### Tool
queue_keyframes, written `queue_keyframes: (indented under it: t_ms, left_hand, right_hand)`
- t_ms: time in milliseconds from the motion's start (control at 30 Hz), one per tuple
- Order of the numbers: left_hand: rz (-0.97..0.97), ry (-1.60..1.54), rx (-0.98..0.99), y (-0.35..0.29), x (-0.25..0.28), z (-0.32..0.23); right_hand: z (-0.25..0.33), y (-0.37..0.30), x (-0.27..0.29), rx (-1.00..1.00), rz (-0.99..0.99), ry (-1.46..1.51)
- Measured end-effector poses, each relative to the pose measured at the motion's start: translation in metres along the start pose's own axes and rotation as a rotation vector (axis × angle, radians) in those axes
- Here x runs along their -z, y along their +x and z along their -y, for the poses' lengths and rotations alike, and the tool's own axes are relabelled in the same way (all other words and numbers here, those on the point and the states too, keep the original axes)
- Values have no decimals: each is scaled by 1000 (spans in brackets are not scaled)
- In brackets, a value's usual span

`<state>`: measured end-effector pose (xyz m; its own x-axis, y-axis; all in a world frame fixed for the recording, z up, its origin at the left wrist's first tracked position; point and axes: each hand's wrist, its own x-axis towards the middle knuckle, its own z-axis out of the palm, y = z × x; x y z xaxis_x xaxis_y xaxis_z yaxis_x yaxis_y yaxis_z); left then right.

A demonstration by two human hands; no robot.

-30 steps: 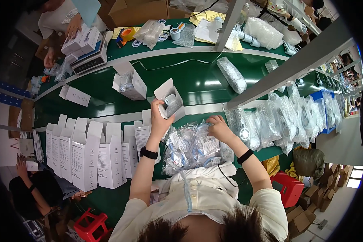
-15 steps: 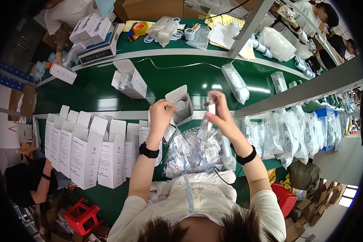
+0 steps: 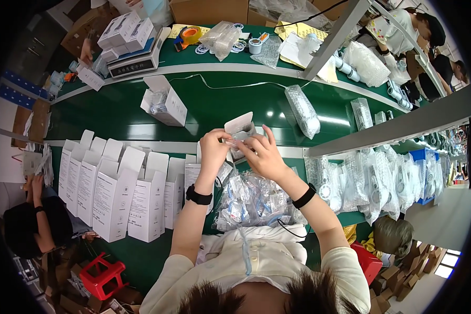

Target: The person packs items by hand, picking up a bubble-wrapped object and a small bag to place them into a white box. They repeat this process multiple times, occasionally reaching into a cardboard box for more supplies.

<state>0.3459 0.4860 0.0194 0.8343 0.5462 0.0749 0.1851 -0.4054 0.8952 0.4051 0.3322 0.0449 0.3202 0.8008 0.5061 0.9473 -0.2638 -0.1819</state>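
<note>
A small white carton (image 3: 239, 123) stands in front of me with its flap up. My left hand (image 3: 214, 152) is closed on the carton's near left side, fingers bent at its mouth. My right hand (image 3: 267, 157) reaches over the opening from the right, its thumb and some fingers drawn together there and one finger raised. What they hold is mostly hidden; some clear plastic shows between the hands. Just below lies a heap of clear bags (image 3: 254, 201) with white and blue parts inside.
Several open white cartons (image 3: 110, 201) stand in rows at left. Another filled carton (image 3: 165, 107) is further back, with a bubble-wrapped pack (image 3: 302, 112) to its right. Bagged parts (image 3: 374, 180) line the right side. A metal post (image 3: 382, 125) slants across the right.
My right hand has moved left and down to the carton's mouth; the shiny clear-wrapped piece it held is now mostly out of sight. My left hand has shifted slightly right.
</note>
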Motion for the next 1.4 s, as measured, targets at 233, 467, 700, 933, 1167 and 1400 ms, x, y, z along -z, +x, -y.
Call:
queue_keyframes:
  t_ms: [233,467,700,933,1167,1400]
  left_hand:
    - [-141,-346,25,-28,30,-20]
    - [-163,387,108,-83,60,72]
    - [271,425,412,-58,54,69]
    - [474,-92,492,-77,66,117]
    - [-62,-402,76,-63,43,21]
    - [84,56,-67,-59,34,35]
  right_hand:
    - [-20,-22,-12,71,-4,167]
    - [-29,-1,-41,-536,21,1002]
    - [-101,76,-75,-556,-105,910]
    - [-154,55,-87,-468,-178,1044]
    - [-189,26,-86,-1061,489,9]
    - [-129,7,-14,-979,-472,1205]
